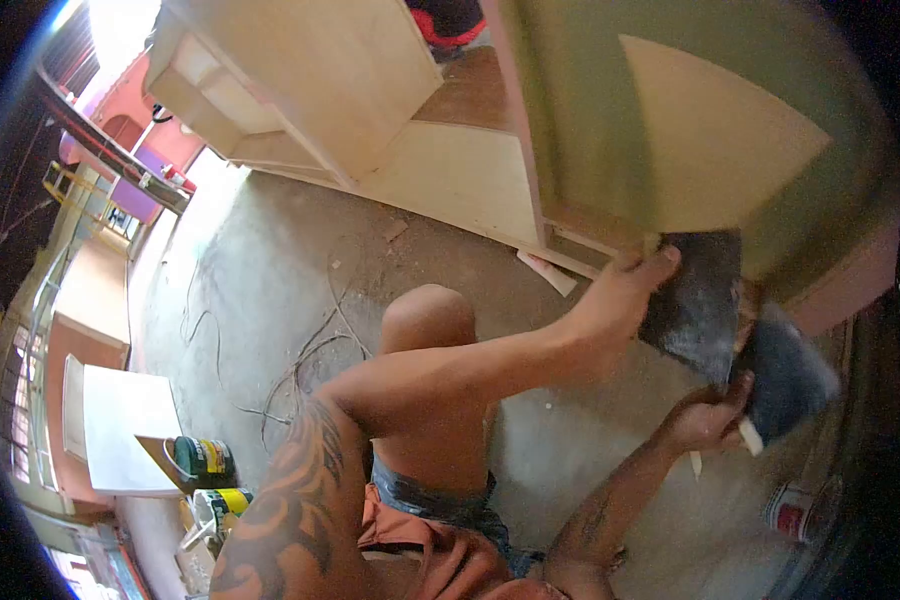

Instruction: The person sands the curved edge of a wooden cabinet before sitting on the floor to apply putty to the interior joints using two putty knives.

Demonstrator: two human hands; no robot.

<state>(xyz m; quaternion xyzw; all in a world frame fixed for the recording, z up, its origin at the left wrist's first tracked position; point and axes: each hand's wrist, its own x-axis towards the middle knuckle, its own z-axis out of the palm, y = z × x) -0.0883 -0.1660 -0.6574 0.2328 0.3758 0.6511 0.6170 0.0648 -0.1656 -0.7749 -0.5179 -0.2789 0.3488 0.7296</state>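
Observation:
My left hand [635,285] pinches a dark, flat, rectangular putty spreader [695,310] by its edge, thumb on the near face, with pale smears across it. Below and to the right, my right hand [708,415] is closed on a second dark spreader [785,380], blurred by motion, with a pale strip at its lower edge. The two blades overlap in this view, and some tan material shows between them. Just beyond them stands an open wooden cabinet [730,140], its inside greenish with a lighter tan patch.
More unfinished plywood cabinets [310,80] stand along the far side. A cable [310,350] lies looped on the concrete floor [270,230]. At lower left are a dark green paint can [202,457] and a white panel [130,430]. Another can [790,515] lies at lower right.

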